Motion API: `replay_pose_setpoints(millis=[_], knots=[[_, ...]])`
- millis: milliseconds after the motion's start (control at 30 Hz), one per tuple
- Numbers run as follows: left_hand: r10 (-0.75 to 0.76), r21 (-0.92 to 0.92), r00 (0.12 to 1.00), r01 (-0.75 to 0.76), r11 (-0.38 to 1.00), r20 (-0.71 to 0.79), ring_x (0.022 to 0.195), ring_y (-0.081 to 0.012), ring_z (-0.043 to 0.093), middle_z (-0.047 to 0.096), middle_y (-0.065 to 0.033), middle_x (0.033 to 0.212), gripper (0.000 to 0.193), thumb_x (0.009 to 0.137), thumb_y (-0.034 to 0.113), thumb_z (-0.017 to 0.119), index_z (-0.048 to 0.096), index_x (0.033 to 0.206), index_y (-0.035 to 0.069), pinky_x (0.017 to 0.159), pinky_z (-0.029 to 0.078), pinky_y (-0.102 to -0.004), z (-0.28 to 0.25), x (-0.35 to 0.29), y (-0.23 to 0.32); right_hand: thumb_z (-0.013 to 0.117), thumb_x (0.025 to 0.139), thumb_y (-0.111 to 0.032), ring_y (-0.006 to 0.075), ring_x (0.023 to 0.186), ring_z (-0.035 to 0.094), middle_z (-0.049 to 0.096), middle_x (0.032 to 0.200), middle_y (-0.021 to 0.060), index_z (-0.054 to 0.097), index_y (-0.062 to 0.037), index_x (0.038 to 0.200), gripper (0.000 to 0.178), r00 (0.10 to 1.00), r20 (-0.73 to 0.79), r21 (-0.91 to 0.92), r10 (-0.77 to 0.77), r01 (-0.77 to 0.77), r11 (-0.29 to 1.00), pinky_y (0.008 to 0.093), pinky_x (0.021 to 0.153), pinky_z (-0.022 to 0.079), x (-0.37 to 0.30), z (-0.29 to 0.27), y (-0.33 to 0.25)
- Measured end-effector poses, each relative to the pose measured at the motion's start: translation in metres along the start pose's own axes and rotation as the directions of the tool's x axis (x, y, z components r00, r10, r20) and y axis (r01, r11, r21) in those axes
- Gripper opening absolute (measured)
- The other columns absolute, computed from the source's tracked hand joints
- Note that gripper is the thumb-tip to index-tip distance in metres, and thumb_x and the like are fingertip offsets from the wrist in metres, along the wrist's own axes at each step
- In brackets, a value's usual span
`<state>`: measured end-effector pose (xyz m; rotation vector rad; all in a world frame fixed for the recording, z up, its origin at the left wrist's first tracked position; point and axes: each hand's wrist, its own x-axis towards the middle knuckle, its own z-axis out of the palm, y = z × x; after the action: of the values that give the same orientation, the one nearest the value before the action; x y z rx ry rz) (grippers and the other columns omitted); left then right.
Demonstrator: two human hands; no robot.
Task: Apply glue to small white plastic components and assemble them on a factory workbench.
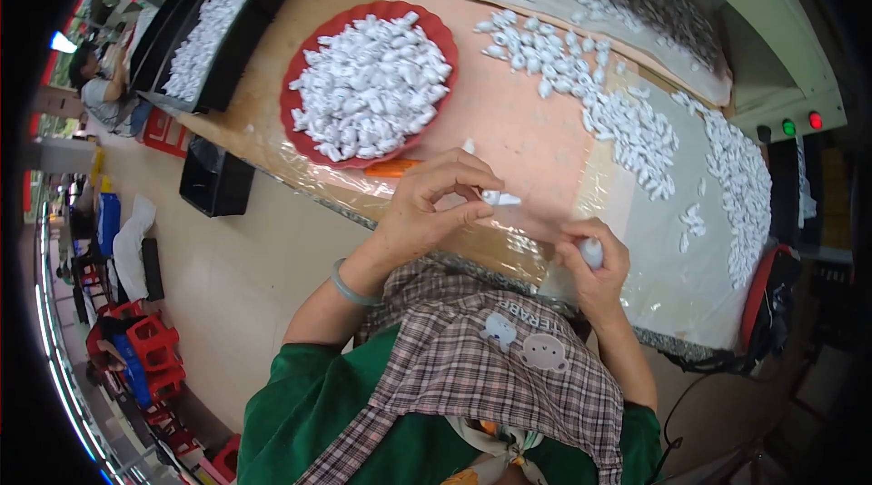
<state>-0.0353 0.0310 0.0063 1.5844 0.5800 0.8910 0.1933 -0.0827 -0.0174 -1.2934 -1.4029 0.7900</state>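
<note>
My left hand [431, 203] pinches a small white piece [501, 198] between thumb and fingertips, just above the table's near edge. To its right, my right hand [596, 272] is closed around a small pale object with a rounded end [591, 253], perhaps a little bottle; the fingers hide most of it. Beyond my left hand stands a red scalloped plate [292, 113] heaped with small white pieces [372, 85]. An orange-handled tool [391, 168] lies by the plate's near rim. More white pieces [627, 131] are strewn across the table farther right.
A pale green machine housing [804, 40] with red and green lights arches over the far right, dark and white pieces inside. Black bins [241, 31] with white pieces stand far left. Another black bin [216, 178] hangs lower. A person [104, 85] sits far left, near red stools [154, 353].
</note>
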Motion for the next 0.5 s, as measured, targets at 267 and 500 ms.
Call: replay_pose_setpoints(millis=[267,500], knots=[[0.322,0.687,0.883,0.0,0.727,-0.341,0.092,-0.0225,0.063,0.061,-0.0128,0.106,0.032,0.075,-0.005,0.066,0.064,0.107,0.001,0.075,0.052,-0.0305,-0.075,0.024,0.028,0.062,0.083,0.003,0.01,0.061,0.057,0.058,0.077,0.006,0.058,0.002,0.089,0.008,0.99,-0.063,-0.001,0.13,-0.13,0.991,0.0217,0.053,0.046,-0.009,-0.008,-0.001],[0.425,0.824,0.894,-0.131,0.551,-0.142,0.101,-0.03,0.061,0.062,-0.0138,0.108,0.032,0.075,-0.006,0.064,0.064,0.106,0.003,0.084,0.049,-0.0345,-0.039,0.055,0.016,0.063,0.083,0.002,0.0094,0.06,0.056,0.058,0.076,0.0052,0.058,0.0024,0.088,0.007,0.994,-0.06,-0.064,0.088,-0.091,0.994,0.0219,0.053,0.046,-0.002,-0.011,0.002]])
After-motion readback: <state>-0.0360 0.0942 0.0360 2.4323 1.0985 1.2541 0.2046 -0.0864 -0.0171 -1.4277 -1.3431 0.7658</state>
